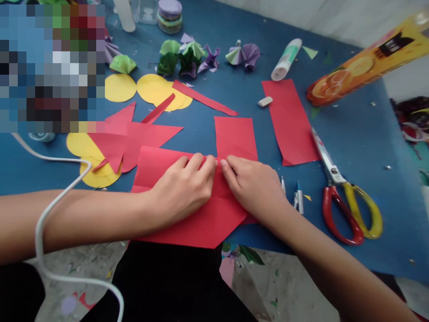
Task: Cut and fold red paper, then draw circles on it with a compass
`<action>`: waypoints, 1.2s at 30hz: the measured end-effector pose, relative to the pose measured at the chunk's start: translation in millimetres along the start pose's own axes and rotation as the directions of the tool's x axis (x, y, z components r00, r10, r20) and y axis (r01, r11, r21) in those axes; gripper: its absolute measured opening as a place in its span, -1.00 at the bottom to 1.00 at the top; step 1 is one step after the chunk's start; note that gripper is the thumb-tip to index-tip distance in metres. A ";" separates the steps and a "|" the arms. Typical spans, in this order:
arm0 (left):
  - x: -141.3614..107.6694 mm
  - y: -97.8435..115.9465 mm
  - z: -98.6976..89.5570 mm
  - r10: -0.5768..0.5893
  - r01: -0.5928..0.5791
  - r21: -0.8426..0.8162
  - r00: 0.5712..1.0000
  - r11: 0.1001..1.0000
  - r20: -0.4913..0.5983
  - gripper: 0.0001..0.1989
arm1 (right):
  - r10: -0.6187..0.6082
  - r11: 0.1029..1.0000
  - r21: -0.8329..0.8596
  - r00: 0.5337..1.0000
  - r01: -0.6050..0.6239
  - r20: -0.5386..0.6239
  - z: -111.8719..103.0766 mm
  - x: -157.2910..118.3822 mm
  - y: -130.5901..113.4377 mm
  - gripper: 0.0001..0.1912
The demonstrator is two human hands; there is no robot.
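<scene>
A large sheet of red paper [197, 228] with crease lines lies at the table's front edge, partly hanging over it. My left hand [191, 181] presses on it with curled fingers. My right hand [250, 181] pinches the paper close beside the left, the two thumbs almost meeting. Under or just behind the hands, a smaller red paper piece [235, 136] sticks out. Another red strip [291, 123] lies to the right. Scissors [335, 174] with one red and one yellow handle rest beyond my right hand.
Red cut-outs [144, 138] and yellow paper circles [120, 87] lie at left. Folded green and purple paper pieces [187, 56] stand behind. A glue stick [286, 60], an eraser [265, 102], a pen [298, 199] and an orange drink bottle [365, 62] are around. A white cable [40, 232] crosses my left forearm.
</scene>
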State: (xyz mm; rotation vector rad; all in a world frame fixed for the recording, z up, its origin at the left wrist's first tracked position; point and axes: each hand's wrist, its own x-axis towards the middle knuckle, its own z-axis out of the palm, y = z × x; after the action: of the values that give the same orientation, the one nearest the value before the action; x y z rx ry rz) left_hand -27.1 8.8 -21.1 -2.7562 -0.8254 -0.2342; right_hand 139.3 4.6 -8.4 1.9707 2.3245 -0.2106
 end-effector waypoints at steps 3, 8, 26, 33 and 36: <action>0.2 0.1 0.2 0.002 -0.002 0.002 1.000 1.000 -0.003 -0.67 | -0.010 0.999 0.036 1.000 0.011 -0.025 1.7 -1.4 0.8 -0.63; -0.6 -1.5 -1.7 0.015 -0.015 0.008 1.000 1.000 0.003 -0.67 | -0.034 0.985 0.168 0.997 0.044 -0.064 -1.1 -2.5 4.5 -0.60; -6.8 3.7 -5.9 0.036 -0.031 0.059 0.997 0.998 -0.070 -0.69 | -0.119 0.991 0.058 0.993 0.119 0.005 0.4 -12.4 16.6 -0.57; -6.7 3.8 -5.6 0.036 -0.031 0.069 0.997 0.997 -0.065 -0.67 | -0.130 0.990 0.050 0.991 0.131 -0.020 3.3 -13.5 16.2 -0.59; -6.7 2.4 -4.8 0.033 -0.028 0.059 0.996 0.998 -0.083 -0.67 | -0.133 0.987 0.090 0.991 0.135 -0.027 2.4 -13.3 17.1 -0.60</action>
State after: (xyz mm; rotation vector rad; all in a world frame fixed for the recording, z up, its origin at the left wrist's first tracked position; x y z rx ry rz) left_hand -31.7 2.0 -18.4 -2.6837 -0.7559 -0.3125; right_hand 158.3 -6.1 -9.5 1.8646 2.5064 -0.3121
